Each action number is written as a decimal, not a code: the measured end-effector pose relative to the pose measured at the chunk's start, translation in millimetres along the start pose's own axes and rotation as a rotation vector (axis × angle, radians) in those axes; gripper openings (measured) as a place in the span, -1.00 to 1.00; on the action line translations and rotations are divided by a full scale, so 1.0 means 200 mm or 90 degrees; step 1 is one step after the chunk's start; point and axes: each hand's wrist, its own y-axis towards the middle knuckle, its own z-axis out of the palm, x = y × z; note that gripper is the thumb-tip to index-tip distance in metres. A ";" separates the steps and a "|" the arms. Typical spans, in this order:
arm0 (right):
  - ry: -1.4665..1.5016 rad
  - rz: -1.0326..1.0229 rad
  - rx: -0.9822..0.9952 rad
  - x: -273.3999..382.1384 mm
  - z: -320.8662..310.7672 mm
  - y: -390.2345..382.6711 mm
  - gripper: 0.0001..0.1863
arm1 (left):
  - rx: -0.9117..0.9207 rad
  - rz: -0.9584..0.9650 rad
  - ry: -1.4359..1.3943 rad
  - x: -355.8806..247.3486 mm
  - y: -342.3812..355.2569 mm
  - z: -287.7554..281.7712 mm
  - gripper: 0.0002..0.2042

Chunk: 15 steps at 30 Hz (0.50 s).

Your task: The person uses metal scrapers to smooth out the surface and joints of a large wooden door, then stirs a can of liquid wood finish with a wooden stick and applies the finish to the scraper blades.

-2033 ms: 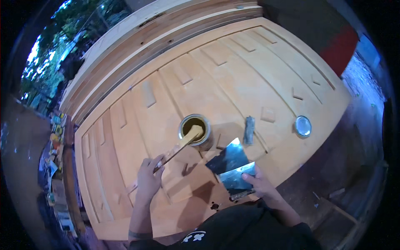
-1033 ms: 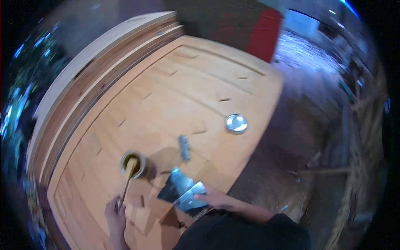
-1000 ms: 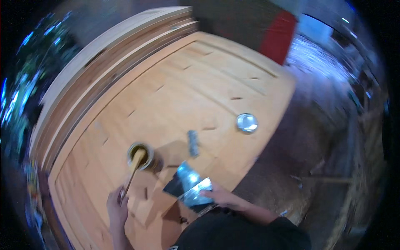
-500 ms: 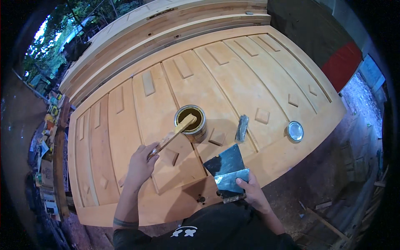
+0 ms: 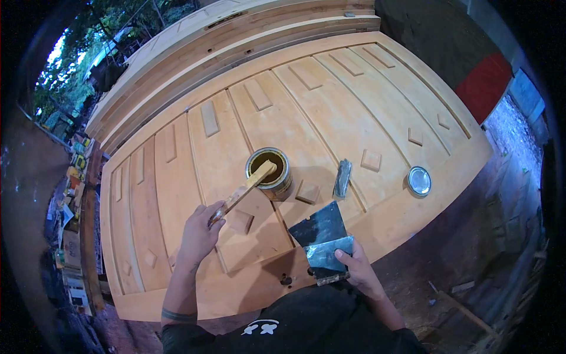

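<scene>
My left hand (image 5: pixel 200 233) is closed around a flat wooden stick (image 5: pixel 236 197). The stick's far end is coated in pale yellow paste and lies over the mouth of an open metal can (image 5: pixel 278 190), dark yellowish-brown inside. The can stands on a carved wooden door (image 5: pixel 171 200) lying flat before me. In my right hand (image 5: pixel 361 272), thumb on top, are flat metal scrapers: a dark plate (image 5: pixel 321 224) with a smaller shiny plate (image 5: pixel 329 253) across it. Beyond them a narrow grey smeared strip (image 5: pixel 342 179) rests on the door, its kind unclear.
A round metal lid (image 5: pixel 419 181) lies on the door's right side. More wooden doors (image 5: pixel 283 36) are stacked at the far edge. Along the left runs a shelf (image 5: pixel 73 230) crowded with small items. Wood scraps (image 5: pixel 463 287) lie on the floor at right.
The view has shifted slightly. Both hands keep almost the same pose, the stick over the can and the scrapers in the right hand.
</scene>
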 end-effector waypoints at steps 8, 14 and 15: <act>0.008 -0.007 0.004 -0.04 -0.04 -0.01 -0.61 | 0.013 -0.004 0.018 -0.01 0.00 0.00 -0.61; -0.001 -0.015 -0.008 -0.01 -0.03 -0.04 -0.61 | 0.014 -0.005 0.023 -0.02 0.00 0.00 -0.61; 0.004 -0.014 -0.002 -0.01 -0.04 -0.04 -0.61 | 0.013 -0.005 0.025 -0.02 -0.01 0.00 -0.61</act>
